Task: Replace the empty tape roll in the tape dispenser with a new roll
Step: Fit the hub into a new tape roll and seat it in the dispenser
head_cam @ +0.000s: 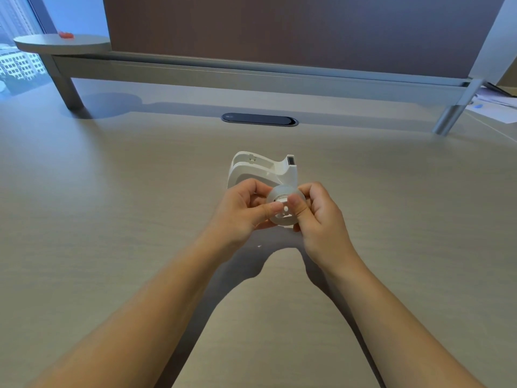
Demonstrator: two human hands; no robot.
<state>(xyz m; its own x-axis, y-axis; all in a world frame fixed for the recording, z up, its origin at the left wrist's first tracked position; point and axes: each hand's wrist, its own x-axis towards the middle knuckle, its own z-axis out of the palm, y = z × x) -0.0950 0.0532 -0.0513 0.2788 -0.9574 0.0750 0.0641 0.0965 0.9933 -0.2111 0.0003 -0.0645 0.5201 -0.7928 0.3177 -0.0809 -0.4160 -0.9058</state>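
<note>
A translucent tape roll (282,191) with a white hub in its centre is held a little above the desk. My left hand (246,211) grips it from the left, thumb on its face. My right hand (319,214) grips it from the right, thumb pressing near the hub. Just behind the hands a white tape dispenser (260,170) lies on the desk, its roll bay showing no roll and its cutter end pointing right. The roll's lower edge is hidden by my fingers.
The pale wood desk (112,219) stretches all around. A dark oval cable grommet (259,119) sits behind the dispenser. A raised grey shelf (195,74) on legs runs along the back below a brown partition. Papers (495,105) lie at the far right.
</note>
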